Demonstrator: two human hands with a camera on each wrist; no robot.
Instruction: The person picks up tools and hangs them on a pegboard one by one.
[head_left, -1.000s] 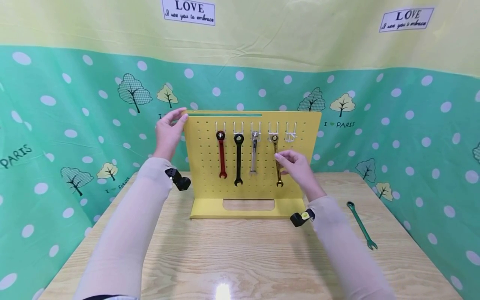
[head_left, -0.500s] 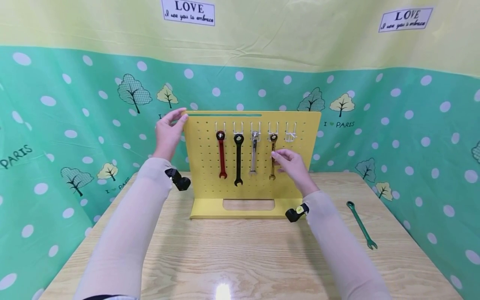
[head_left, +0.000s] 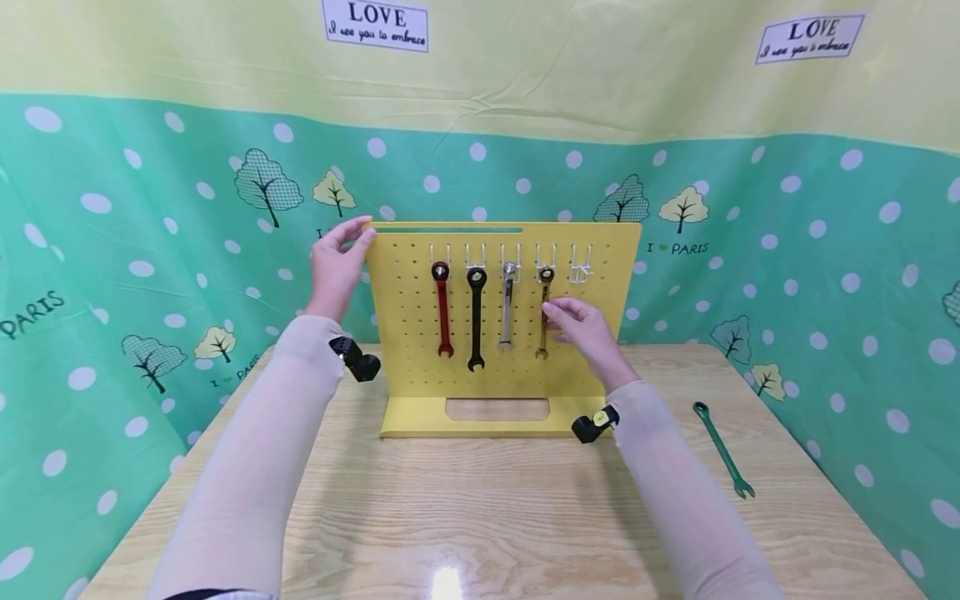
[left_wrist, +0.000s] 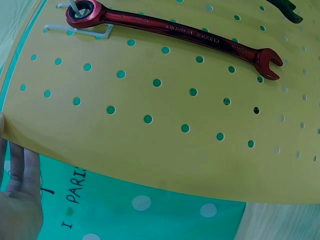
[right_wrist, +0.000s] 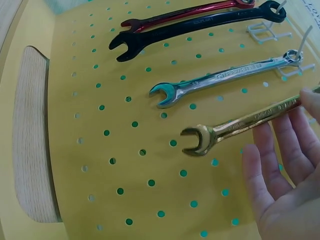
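Observation:
My right hand pinches the shaft of a gold combination wrench between thumb and fingers. The wrench hangs nearly upright in front of the yellow pegboard, its ring end at the fourth hook from the left. In the right wrist view its open-jaw end points away from the hand. At the board's upper left corner, my left hand grips the edge, with fingers behind the board in the left wrist view. Red, black and silver wrenches hang in a row left of the gold one.
A bare white hook sits right of the gold wrench. On the wooden table a green wrench lies at the right. A patterned curtain surrounds the table behind and at both sides.
The right hand has shifted slightly left, and the gold wrench has swung from a slant to nearly vertical. The left hand stays at the board's corner.

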